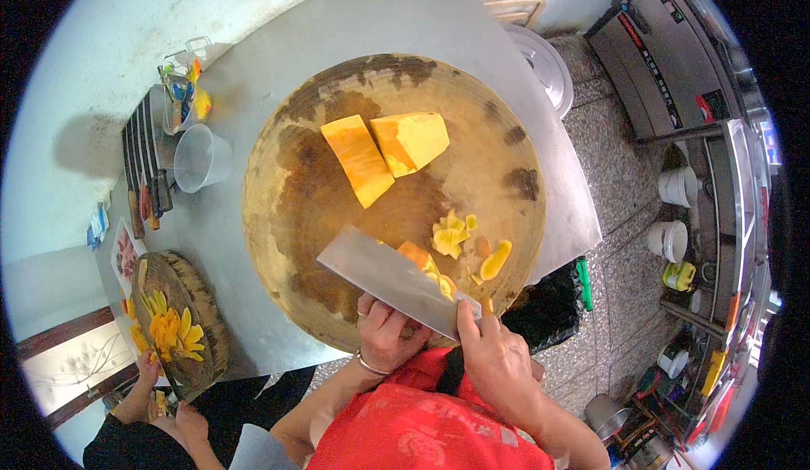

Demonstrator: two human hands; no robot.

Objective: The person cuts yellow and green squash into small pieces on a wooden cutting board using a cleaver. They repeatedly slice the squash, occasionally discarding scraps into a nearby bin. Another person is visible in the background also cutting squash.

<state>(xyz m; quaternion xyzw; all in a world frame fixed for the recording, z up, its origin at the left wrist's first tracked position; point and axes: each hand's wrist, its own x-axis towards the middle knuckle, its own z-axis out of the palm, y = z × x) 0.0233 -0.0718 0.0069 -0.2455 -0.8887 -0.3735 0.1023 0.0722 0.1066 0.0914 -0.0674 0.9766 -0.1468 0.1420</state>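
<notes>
A wide cleaver (392,277) lies slanted over the near part of a large round wooden chopping block (304,204). My right hand (500,350) is closed on it near its handle end, forefinger on the blade. My left hand (389,334), with a ring and a bracelet, is at the blade's near edge with fingers curled; its fingertips are partly hidden, and whether it grips anything does not show. Orange peelings (433,270) lie along the blade's far edge. Two peeled chunks of orange pumpkin-like flesh (357,160) (411,144) sit farther back. Yellow scraps (450,234) and a peel strip (495,260) lie at the right.
A co-worker's hands (149,369) hold a knife at a smaller block (209,318) with yellow-orange pieces, at left. Hanging knives (142,153) and a plastic tub (202,158) stand at the metal table's left. A black bag (547,312) is right of the block.
</notes>
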